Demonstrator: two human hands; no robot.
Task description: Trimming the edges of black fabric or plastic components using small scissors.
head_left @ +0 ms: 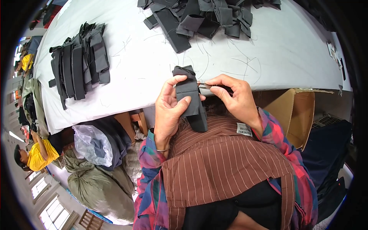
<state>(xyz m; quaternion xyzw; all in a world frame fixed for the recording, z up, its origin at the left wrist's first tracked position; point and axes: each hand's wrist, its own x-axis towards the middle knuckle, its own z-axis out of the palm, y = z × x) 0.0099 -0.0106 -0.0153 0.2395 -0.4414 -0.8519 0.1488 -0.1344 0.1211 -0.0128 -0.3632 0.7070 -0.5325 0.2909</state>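
My left hand (170, 101) is closed round a dark grey folded fabric strip (188, 96), held up at the near edge of the table. The thumb presses on its front, and its lower end hangs over my brown striped apron (218, 153). Beside the strip's right edge, my right hand (235, 97) pinches a small dark metal tool, seemingly thread snips (207, 86), whose tip meets the fabric edge. The tool's rear part is hidden by my fingers.
A row of dark strips (78, 61) lies at the table's left, and a loose heap of similar strips (203, 17) at the far side. Cut threads litter the white table (134, 76). A cardboard box (295, 111) stands below right; sacks (97, 184) lie below left. People work at far left.
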